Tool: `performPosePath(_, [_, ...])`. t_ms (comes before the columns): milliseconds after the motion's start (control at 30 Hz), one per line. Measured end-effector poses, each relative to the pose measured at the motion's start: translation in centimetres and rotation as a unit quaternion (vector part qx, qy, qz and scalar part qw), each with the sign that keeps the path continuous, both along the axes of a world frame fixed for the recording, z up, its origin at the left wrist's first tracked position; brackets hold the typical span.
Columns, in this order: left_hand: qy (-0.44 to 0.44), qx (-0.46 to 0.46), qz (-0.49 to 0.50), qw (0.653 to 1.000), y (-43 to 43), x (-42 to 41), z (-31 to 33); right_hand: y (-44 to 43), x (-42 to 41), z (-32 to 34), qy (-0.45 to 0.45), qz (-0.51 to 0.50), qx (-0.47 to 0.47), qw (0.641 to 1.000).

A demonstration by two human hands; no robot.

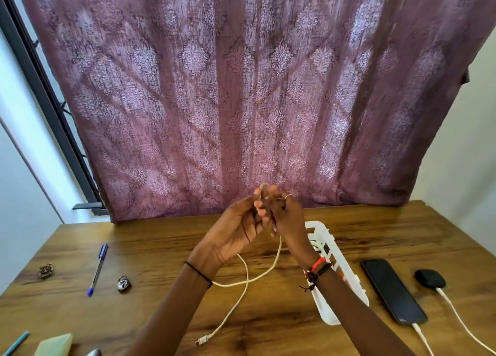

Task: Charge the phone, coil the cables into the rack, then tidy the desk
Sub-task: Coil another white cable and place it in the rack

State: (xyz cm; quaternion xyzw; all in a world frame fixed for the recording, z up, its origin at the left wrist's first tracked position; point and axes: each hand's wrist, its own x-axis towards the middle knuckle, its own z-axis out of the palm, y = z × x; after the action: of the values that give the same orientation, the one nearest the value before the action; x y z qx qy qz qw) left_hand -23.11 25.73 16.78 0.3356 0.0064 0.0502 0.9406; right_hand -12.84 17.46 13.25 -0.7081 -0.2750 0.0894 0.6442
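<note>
Both hands, left hand and right hand, pinch shut on the thin white charging cable; its slack hangs below the grip; the white slotted plastic rack lies nearer the right.

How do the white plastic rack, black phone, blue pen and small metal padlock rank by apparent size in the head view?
Largest to smallest as they look:
1. White plastic rack, though the right arm hides part of it.
2. Black phone.
3. Blue pen, long but very thin.
4. Small metal padlock.
</note>
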Motion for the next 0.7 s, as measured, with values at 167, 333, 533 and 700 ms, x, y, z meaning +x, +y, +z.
performPosePath(167, [-0.032,-0.002,0.071,0.997,1.8,0.2,1.0,-0.9,-0.1,-0.8,-0.034,-0.026,0.005,0.999])
performPosePath(333, [-0.056,-0.054,0.152,0.985,4.0,0.9,1.4,-1.2,0.1,-2.2,-0.045,-0.015,0.004,0.999])
performPosePath(533, [-0.079,-0.061,0.216,0.971,4.8,1.7,1.2,-1.7,-0.2,-3.0,-0.070,-0.003,-0.032,0.997])
performPosePath(700, [-0.053,0.163,0.301,0.938,4.7,2.7,0.3,-1.8,-0.1,-1.7,-0.236,-0.025,-0.041,0.970])
